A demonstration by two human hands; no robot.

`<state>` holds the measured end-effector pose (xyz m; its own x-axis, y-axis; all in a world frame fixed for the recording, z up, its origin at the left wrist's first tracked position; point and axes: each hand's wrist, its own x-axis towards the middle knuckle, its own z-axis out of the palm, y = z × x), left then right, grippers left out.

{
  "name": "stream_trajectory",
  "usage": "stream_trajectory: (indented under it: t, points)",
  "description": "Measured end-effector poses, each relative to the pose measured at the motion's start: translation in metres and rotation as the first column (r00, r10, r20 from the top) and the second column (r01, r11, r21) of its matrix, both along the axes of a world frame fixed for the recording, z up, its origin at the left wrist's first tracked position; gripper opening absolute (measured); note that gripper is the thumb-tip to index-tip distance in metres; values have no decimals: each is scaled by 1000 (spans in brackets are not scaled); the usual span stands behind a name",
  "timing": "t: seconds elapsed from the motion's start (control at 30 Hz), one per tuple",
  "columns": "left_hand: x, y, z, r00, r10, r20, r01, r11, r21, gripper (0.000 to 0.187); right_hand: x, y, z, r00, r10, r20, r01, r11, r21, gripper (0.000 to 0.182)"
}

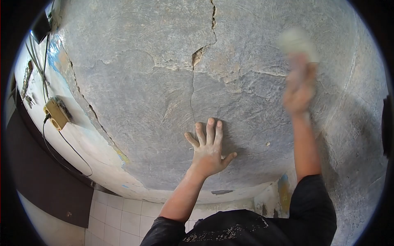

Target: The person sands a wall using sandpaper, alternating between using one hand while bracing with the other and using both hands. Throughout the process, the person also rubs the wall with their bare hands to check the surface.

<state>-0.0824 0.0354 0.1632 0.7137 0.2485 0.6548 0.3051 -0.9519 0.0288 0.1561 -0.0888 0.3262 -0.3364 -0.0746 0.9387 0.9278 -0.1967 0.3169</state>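
My left hand lies flat against the grey plastered wall, fingers spread and dusty, just below a thin crack. Higher up on the right, my right hand is closed around a pale, rounded tool, which is at the wall surface. Motion blurs both the hand and the tool, so the tool's exact kind cannot be made out. The crack widens into a chipped hole above my left hand and runs on to the top.
At the left, a yellowish socket block with a plugged-in black cable hangs on the wall. Beside it runs a broken plaster edge. White floor tiles and a dark brown panel show lower left.
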Motion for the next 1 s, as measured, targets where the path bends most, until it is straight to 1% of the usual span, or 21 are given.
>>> stream_trajectory:
  t: [0.03, 0.1, 0.13, 0.2, 0.23, 0.27, 0.3, 0.37, 0.47, 0.53, 0.57, 0.6, 0.63, 0.67, 0.7, 0.73, 0.77, 0.8, 0.83, 0.9, 1.0]
  points:
    - [0, 0, 0, 1000, 1, 1, -1, 1000, -1, 125, -10, 3, -22, 988, -13, 155, 63, 944, -325, 39]
    - [1, 1, -2, 1000, 1, 25, -2, 998, 60, 126, -43, 6, -45, 920, 218, 327, 85, 702, -707, 31]
    - [0, 1, -2, 1000, 0, 22, -1, 998, 65, 126, -27, 5, -46, 921, 216, 326, 83, 706, -703, 31]
    - [-3, 1, 0, 1000, -8, -24, 8, 1000, -22, 125, 22, 4, -36, 987, 146, 61, -67, 734, -676, 39]
    - [-2, 3, 1, 1000, -5, -22, 5, 1000, -23, 125, 20, -5, -13, 997, 44, -64, -66, 910, -409, 38]
    - [-2, 2, 1, 1000, 1, -3, -1, 1000, 4, 125, 14, -17, 6, 976, -18, -215, -6, 994, -112, 38]
    - [0, 1, -1, 1000, 4, 18, -4, 1000, 29, 124, 12, -17, 5, 977, -23, -213, -3, 993, -120, 38]
    - [2, -1, -4, 1000, 14, 28, -15, 1000, 21, 123, -1, -9, -1, 995, -19, 96, 45, 961, -272, 41]
    - [2, 0, -2, 999, 32, 20, -32, 999, 4, 122, -19, 13, -19, 856, 73, 512, 184, 882, -434, 47]
    - [1, -1, -2, 1000, 31, 0, -31, 999, -14, 122, 0, 16, -37, 778, 116, 617, 245, 848, -469, 49]
    - [0, -2, -1, 999, 42, -15, -42, 999, -13, 122, 31, 10, -46, 953, 290, 91, -153, 718, -679, 49]
    - [0, -2, 0, 998, 55, -27, -55, 998, -14, 122, 27, 8, -32, 816, 340, -468, -578, 524, -626, 50]
    - [1, -1, -1, 998, 55, -28, -55, 998, -17, 122, 26, -5, -8, 920, 288, -267, -385, 792, -473, 50]
    - [3, -1, -3, 998, 53, 17, -54, 998, 14, 122, -1, -22, 29, 984, 156, -86, -172, 958, -231, 50]
    - [4, -2, -4, 997, 50, 63, -52, 998, 45, 122, 4, -27, 30, 984, 153, -89, -170, 957, -235, 50]
    - [4, -3, -5, 997, 47, 62, -50, 998, 43, 122, 11, -34, 30, 878, -100, -469, 35, 989, -145, 43]
    - [3, -4, -4, 997, 67, 26, -67, 998, 12, 122, 16, -38, 32, 573, -265, -776, 259, 956, -136, 39]
    - [4, -3, -2, 996, 87, -8, -87, 996, -15, 121, 2, -31, 25, 853, -142, -503, 84, 987, -135, 37]
    - [4, -4, -1, 996, 88, -5, -88, 996, -11, 121, -17, -23, 10, 985, 47, -167, -80, 977, -198, 36]
    - [3, -6, 0, 993, 114, -17, -114, 993, -9, 120, -32, -20, -25, 938, 135, 319, 132, 713, -689, 32]
    - [1, -9, 5, 997, 75, -17, -77, 988, -134, 110, -5, -25, -5, 938, 15, 347, 189, 817, -545, 34]
